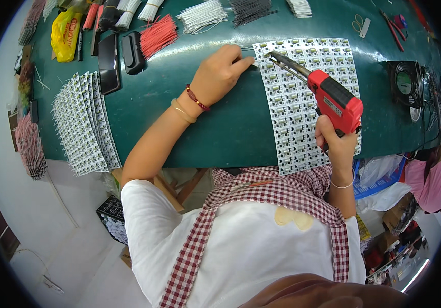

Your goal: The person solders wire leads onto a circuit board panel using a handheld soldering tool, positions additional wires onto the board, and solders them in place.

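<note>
My right hand [336, 141] grips a red and black soldering gun [336, 102] by its handle. The gun's tip touches or hovers just over the upper left corner of a white panel of small circuit boards [287, 123]. Beside that corner, my left hand [220, 69] is closed in a pinch. Thin white wire [246, 47] runs from behind its fingers toward the panel's edge; the fingertips are partly hidden. The panel lies flat on the green table [194, 138], reaching past its front edge.
Overlapping circuit board panels [84, 128] fan out at the left. A phone [109, 64], a black case [133, 53], red wires [158, 36] and white wires [202, 16] lie along the back. Pliers [392, 31] and a black fan [405, 84] are at the right.
</note>
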The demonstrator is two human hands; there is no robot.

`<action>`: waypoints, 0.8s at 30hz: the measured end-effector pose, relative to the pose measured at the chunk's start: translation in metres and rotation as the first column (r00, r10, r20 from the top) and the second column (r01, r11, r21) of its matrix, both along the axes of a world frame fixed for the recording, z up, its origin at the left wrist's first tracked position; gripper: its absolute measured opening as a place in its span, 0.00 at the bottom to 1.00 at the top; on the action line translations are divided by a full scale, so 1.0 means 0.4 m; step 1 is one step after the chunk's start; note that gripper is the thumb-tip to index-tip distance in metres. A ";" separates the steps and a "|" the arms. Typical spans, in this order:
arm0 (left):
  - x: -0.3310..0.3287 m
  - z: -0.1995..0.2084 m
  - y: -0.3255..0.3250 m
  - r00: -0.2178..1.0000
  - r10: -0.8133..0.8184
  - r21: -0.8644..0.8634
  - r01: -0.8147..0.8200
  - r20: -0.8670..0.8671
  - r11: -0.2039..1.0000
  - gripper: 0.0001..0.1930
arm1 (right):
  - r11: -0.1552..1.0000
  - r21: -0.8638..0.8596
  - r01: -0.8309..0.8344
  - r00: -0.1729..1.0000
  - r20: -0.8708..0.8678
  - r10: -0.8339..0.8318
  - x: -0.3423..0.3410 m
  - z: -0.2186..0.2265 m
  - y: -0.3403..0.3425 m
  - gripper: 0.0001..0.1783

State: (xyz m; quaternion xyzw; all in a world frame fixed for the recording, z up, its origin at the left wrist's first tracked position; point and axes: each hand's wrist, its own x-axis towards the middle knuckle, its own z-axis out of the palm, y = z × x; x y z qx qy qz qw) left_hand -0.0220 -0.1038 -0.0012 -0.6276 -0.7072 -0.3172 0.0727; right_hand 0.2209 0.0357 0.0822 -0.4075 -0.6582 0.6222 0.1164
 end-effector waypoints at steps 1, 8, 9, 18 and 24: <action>-0.006 -0.001 0.003 1.000 -0.001 -0.002 0.001 0.004 1.000 0.15 | 1.000 0.009 -0.008 1.000 0.000 0.008 -0.006 -0.002 0.003 0.14; -0.016 -0.005 0.016 0.999 -0.002 -0.005 0.002 0.032 1.000 0.15 | 0.999 -0.043 0.012 1.000 0.002 -0.012 -0.015 -0.031 0.013 0.13; -0.016 -0.005 0.017 0.999 -0.002 0.001 0.002 0.032 1.000 0.15 | 0.999 -0.044 0.012 1.000 0.003 -0.011 -0.015 -0.032 0.015 0.13; -0.022 -0.008 0.019 0.999 0.004 0.012 -0.005 0.048 1.000 0.15 | 0.999 -0.034 0.001 1.000 0.023 0.000 -0.022 -0.029 0.012 0.13; -0.017 -0.009 0.018 0.998 0.001 -0.006 0.000 0.056 1.000 0.15 | 1.000 -0.002 0.016 0.996 0.088 -0.016 -0.014 -0.045 0.014 0.16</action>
